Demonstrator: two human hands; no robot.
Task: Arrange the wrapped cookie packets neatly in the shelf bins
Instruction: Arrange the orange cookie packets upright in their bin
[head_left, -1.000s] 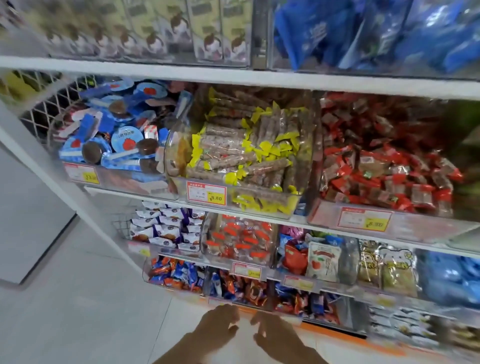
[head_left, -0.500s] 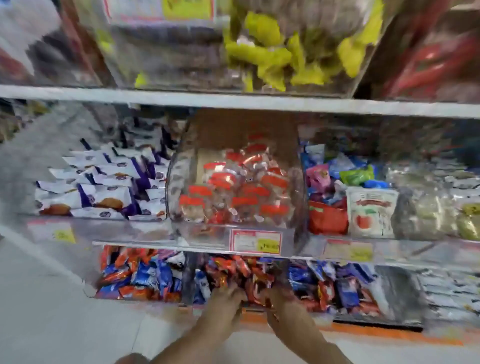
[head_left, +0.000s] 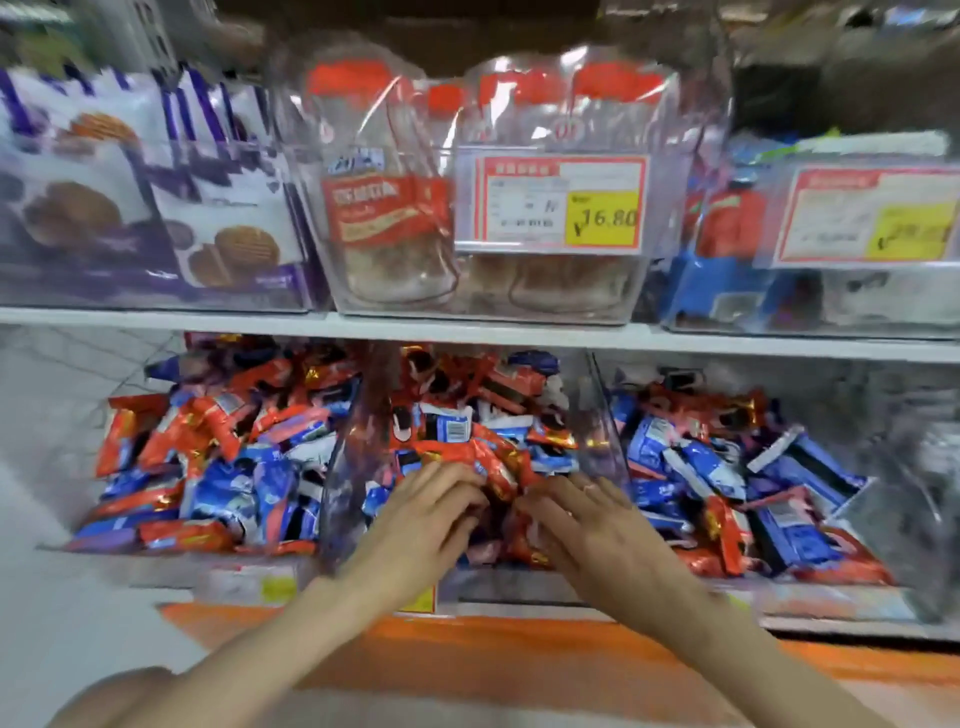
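Left hand (head_left: 426, 512), right hand (head_left: 587, 525) — now on the packets (head_left: 467, 447); closer.

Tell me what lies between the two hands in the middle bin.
Head view: a bunch of red packets lies between the left hand and the right hand. Both hands' fingertips reach it, and no bare gap shows.

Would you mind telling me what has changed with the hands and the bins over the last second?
Both hands reached forward into the middle clear bin of the bottom row: the left hand and right hand now rest on its red and blue cookie packets. No packet is plainly lifted. The view dropped closer. Everything else stayed in place, packets still jumbled.
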